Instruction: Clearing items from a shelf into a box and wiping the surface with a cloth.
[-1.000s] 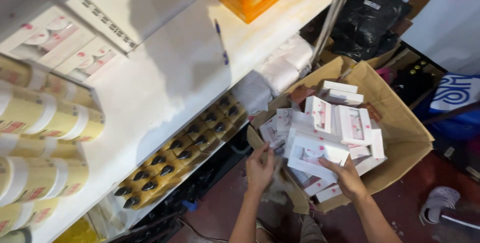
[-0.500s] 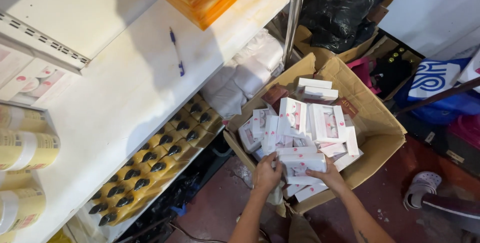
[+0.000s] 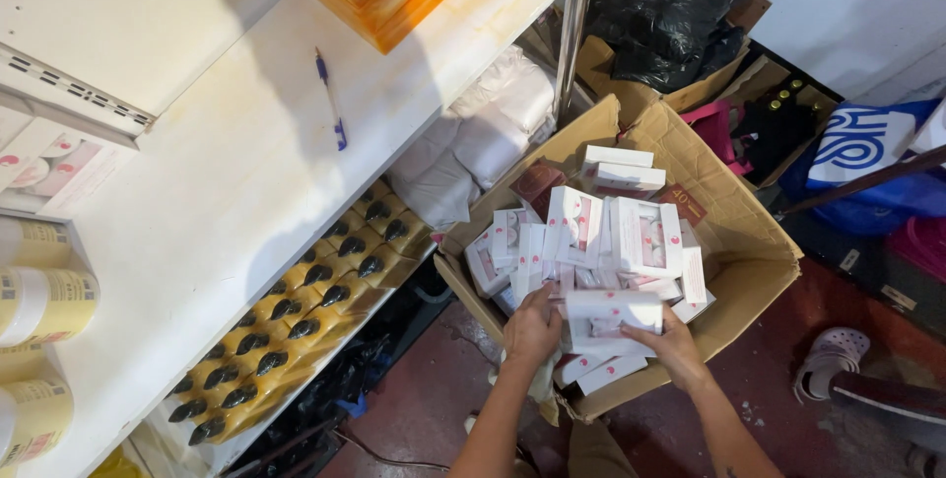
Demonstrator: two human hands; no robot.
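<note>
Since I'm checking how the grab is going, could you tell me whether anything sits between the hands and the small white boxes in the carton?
Nothing visible does. The left hand and the right hand are already on a stack of small white boxes at the near edge of the open cardboard carton, with other white boxes piled just behind it.

The small white box [image 3: 611, 312] held between both hands is flat and oblong, lying level with its long side running left to right, just below the middle of the frame. It sits on top of a heap of like boxes [image 3: 591, 237], white with pink marks and clear windows, piled at mixed angles inside an open brown cardboard carton [image 3: 749, 241] right of centre, flaps spread outward.
</note>
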